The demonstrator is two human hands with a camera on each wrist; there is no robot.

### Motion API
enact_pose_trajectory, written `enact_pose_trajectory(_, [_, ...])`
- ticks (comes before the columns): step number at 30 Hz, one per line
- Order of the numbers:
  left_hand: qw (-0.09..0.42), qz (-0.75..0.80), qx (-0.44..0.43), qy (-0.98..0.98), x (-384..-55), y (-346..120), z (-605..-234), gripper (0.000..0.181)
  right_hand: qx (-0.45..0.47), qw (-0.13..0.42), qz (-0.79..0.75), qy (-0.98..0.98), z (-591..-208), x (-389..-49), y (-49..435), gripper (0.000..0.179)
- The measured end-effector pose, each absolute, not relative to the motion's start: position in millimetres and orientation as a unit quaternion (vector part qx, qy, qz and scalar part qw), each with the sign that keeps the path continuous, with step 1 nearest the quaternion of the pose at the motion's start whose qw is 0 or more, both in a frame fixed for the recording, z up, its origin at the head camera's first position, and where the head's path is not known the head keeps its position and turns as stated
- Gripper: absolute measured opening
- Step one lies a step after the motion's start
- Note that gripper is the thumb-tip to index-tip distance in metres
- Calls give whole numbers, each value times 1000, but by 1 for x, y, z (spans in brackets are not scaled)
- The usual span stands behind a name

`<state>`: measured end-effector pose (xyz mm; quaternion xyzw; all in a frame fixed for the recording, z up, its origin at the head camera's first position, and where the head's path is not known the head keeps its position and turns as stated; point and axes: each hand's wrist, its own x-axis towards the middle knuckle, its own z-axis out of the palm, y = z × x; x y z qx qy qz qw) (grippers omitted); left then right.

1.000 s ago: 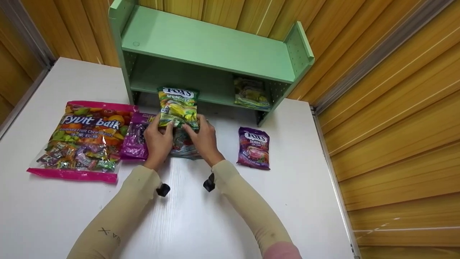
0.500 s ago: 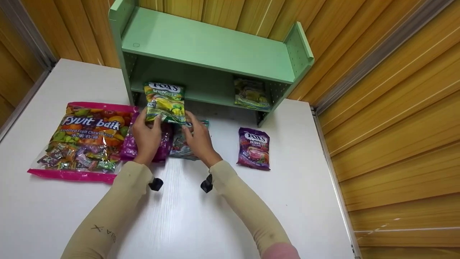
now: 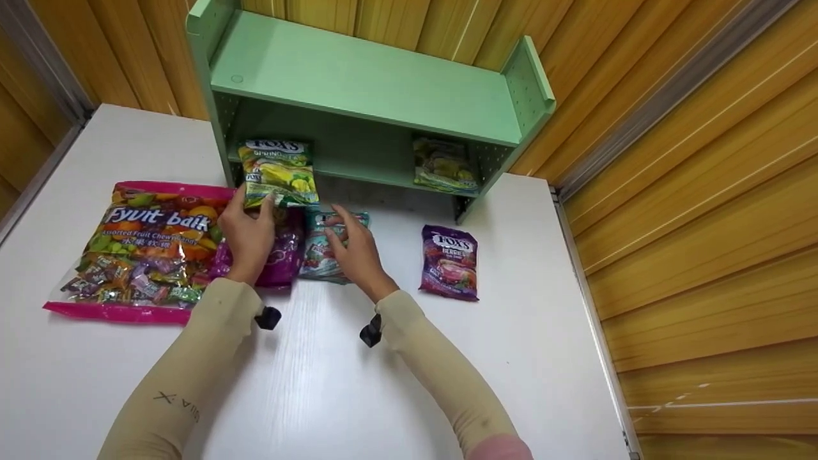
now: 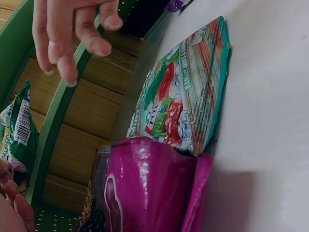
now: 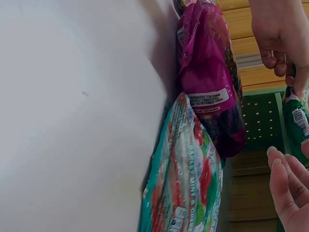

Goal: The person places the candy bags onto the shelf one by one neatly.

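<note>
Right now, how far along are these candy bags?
Apparently done: a yellow bag on the green shelf, right side. In hand: the Fox's Spring bag, gripped by the left hand near the shelf's left end. Possibly left, on the table: teal bag, magenta bag, Fox's Berries bag, Fyvit baik bag.

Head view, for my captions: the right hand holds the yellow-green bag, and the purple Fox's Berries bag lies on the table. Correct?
Not quite: the left hand holds the yellow-green bag, as the head view shows. The purple Fox's Berries bag does lie on the table.
</note>
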<state>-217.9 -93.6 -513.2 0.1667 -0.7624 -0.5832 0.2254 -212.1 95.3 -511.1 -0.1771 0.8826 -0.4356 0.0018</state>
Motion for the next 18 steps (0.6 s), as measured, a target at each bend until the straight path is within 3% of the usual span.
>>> enact_pose_trajectory(11, [232, -572, 176, -767, -229, -99, -507, 46, -148, -2, -425, 893, -525, -211, 117, 47])
enact_pose_trajectory(18, [191, -566, 195, -778, -235, -104, -501, 51, -134, 3, -419, 898, -532, -207, 129, 48])
